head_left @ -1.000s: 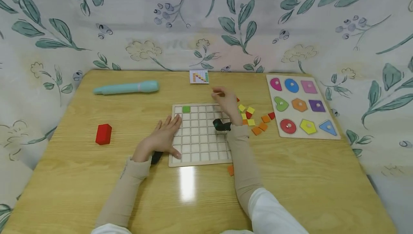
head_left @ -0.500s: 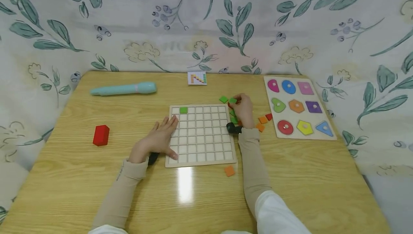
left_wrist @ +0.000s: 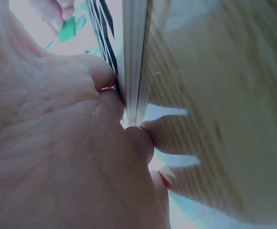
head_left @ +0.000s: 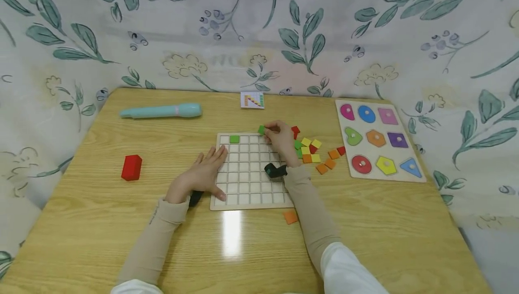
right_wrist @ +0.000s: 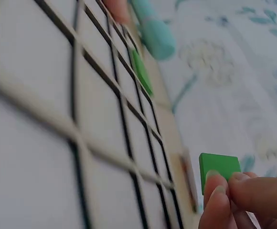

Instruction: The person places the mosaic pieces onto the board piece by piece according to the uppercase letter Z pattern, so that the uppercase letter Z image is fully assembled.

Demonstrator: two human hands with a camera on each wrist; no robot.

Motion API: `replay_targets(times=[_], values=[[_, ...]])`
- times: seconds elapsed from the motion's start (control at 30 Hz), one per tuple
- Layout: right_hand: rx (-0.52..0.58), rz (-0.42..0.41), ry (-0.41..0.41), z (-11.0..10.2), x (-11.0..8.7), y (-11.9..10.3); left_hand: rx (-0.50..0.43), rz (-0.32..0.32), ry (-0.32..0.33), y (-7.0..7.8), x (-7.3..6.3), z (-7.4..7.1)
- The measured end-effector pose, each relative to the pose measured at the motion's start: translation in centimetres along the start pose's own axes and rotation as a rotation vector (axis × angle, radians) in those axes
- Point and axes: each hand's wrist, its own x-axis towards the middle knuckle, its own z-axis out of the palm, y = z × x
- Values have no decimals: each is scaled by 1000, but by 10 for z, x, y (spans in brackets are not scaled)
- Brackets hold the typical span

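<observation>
My left hand (head_left: 200, 174) rests with spread fingers on the left edge of a pale wooden grid board (head_left: 251, 181). In the left wrist view its fingers (left_wrist: 141, 143) lie at the board's edge, against the tabletop. A green square tile (right_wrist: 219, 167) is pinched between the thumb and fingers of my right hand (head_left: 284, 143), above the board's back edge. One green tile (head_left: 234, 139) lies in a back-row cell, second from the left. My right hand and forearm hide part of the board's right side.
Right of the board lie loose yellow tiles (head_left: 316, 143), orange tiles (head_left: 322, 168), and red and green ones. A shape puzzle (head_left: 383, 154) stands farther right. A pattern card (head_left: 252, 100), teal pen-shaped object (head_left: 162, 111), red block (head_left: 131, 168) and orange tile (head_left: 290, 217) surround the board.
My right hand went right to the loose tiles, took a green tile there, then carried it left to the board's back edge. My left hand has stayed on the board.
</observation>
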Motion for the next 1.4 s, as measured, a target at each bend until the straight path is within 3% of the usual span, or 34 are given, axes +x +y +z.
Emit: replay_targets(times=[0.17,0.4,0.73,0.9,1.0,1.1,1.23,1.4], values=[[-72,1,-87,23,-5,0,2,2,5,2,0,-2],[-162,-70,-101,38,-8,0,13,-19,2,5,-3,-4],[-336,-92,-181,43,-10,-4,-9,-33,-12,4,-4,-3],[-342,-114,-231,31,-3,-6,0,-33,-15,4,-1,-3],[-297,-99,-176,15,3,-4,-1,-32,-18,3,0,-2],[-266,-68,-57,-5,8,-2,1,-31,-18,4,-1,-2],[-309,-37,65,-27,12,4,14,-30,-15,5,-1,-3],[-405,-26,84,-39,16,10,10,-29,-15,5,-1,-3]])
